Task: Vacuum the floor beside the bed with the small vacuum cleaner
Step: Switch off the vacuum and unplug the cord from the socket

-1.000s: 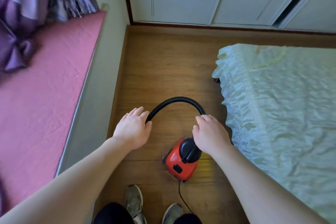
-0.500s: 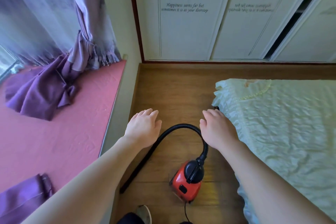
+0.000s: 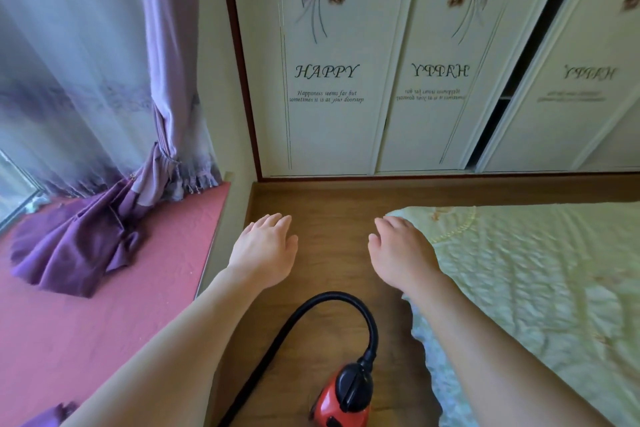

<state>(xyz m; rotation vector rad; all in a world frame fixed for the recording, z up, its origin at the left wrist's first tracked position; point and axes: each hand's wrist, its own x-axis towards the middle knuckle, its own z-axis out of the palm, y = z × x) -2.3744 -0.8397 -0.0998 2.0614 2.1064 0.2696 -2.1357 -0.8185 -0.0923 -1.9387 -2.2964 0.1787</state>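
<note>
**Both hands empty above the floor, vacuum low between the arms**

At the far left a purple curtain (image 3: 90,87) hangs down and bunches in a darker heap on a pink window ledge (image 3: 104,315), which runs along the left side of the wooden floor (image 3: 329,201). The left hand (image 3: 265,250) is held out palm down just past the ledge's edge, fingers loosely straight and close together, holding nothing.

Below and between the two forearms the small vacuum cleaner (image 3: 332,404) stands on the floor near the bottom of the view. It has a red body with a black top. Its black hose (image 3: 332,294) arches up from that top and slopes down to the left, passing under the left forearm. Neither hand touches it.

The right hand (image 3: 401,253) is also stretched out palm down, fingers relaxed and empty, by the corner of the bed (image 3: 536,288), whose pale green quilted cover fills the right side. White wardrobe doors (image 3: 329,121) printed with "HAPPY" stand across the back.
</note>
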